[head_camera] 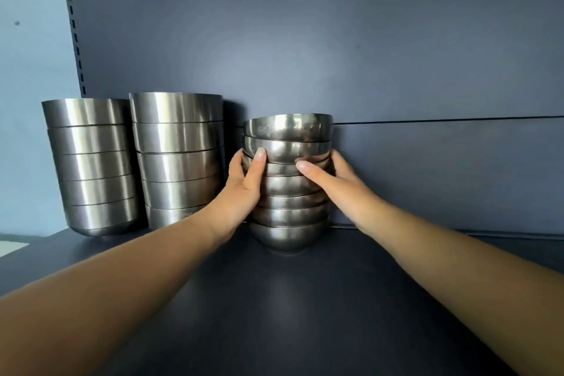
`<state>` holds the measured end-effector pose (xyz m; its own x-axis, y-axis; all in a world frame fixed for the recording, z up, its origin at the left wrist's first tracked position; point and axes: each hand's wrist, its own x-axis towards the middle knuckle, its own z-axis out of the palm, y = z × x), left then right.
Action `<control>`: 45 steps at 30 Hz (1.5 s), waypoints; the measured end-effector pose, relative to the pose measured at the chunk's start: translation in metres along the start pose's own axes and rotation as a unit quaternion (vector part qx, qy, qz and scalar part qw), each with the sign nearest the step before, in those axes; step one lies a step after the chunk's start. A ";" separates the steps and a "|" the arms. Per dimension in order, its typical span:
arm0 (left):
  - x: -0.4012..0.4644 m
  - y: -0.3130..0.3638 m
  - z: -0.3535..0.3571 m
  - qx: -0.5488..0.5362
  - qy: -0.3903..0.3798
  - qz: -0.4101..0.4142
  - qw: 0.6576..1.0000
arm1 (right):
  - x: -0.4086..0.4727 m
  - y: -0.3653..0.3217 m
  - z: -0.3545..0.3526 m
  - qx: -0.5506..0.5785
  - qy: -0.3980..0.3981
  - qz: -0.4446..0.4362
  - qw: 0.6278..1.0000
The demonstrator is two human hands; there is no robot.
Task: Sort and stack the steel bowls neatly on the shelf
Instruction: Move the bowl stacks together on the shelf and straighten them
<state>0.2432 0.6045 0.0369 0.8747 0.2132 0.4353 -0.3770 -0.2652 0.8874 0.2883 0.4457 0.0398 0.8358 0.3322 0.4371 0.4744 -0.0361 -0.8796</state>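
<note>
far left: a stack of five straight-sided bowls, left stack [91, 168], stands on the shelf [274, 299], openings up, long axis vertical. just beside it to the right: a second stack of the same type, mid stack [178, 159], slightly taller, also upright with openings up; its lowest bowl is partly hidden by the left forearm. both stacks sit near the back panel [335, 40].

centre: a stack of rounded bowls, round stack [288, 183], stands on the shelf against the back panel, just beside the mid stack. about seven bowls are nested, openings up. long axis near vertical; the upper bowls sit slightly uneven.

left hand [244, 189]: grip clamped on the left flank of the round stack, thumb across the front, fingers curled behind.

right hand [332, 180]: grip clamped on the right flank at the same height, thumb across the front, fingers wrapped round the far side.
</note>
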 end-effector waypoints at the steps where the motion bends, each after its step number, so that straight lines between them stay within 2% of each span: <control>1: 0.003 -0.001 -0.002 0.009 0.004 0.014 1.000 | 0.002 -0.002 -0.002 -0.001 -0.011 -0.002 1.000; 6: 0.014 -0.002 0.000 -0.014 0.048 0.027 0.998 | 0.015 -0.010 -0.009 -0.017 0.007 -0.012 1.000; 10: 0.018 0.000 0.002 -0.052 0.060 0.051 0.995 | 0.018 -0.009 -0.009 0.014 0.008 -0.026 1.000; 15: 0.013 -0.012 0.001 -0.007 0.035 0.055 0.998 | 0.018 -0.007 -0.010 -0.021 -0.006 -0.045 0.999; 20: 0.011 -0.017 -0.007 0.011 -0.020 0.066 0.998 | 0.018 -0.007 -0.010 -0.025 -0.054 -0.032 0.998; 27: 0.021 -0.023 -0.011 0.009 0.000 0.103 0.995 | 0.021 -0.008 -0.011 -0.034 -0.067 -0.060 0.995; 33: 0.015 -0.024 -0.007 -0.006 -0.026 0.151 0.988 | 0.020 -0.011 -0.013 -0.036 -0.077 -0.052 0.995; 37: 0.012 -0.025 -0.008 -0.002 -0.035 0.134 0.990 | 0.020 -0.011 -0.015 -0.066 -0.079 -0.050 0.993; 40: 0.013 -0.022 -0.010 0.009 -0.046 0.092 0.995 | 0.020 -0.014 -0.016 -0.065 -0.095 -0.040 0.993; 43: 0.020 -0.004 -0.015 -0.077 -0.048 0.047 0.995 | 0.019 -0.023 -0.017 -0.055 -0.087 -0.052 0.993; 45: 0.026 0.016 -0.020 -0.091 -0.042 0.053 0.994 | 0.021 -0.031 -0.017 -0.027 -0.067 -0.053 0.996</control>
<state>0.2535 0.6246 0.0649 0.8460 0.1121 0.5213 -0.5115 -0.1055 0.8528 0.2957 0.4375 0.0788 0.7370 0.4598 0.4954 0.5759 -0.0437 -0.8163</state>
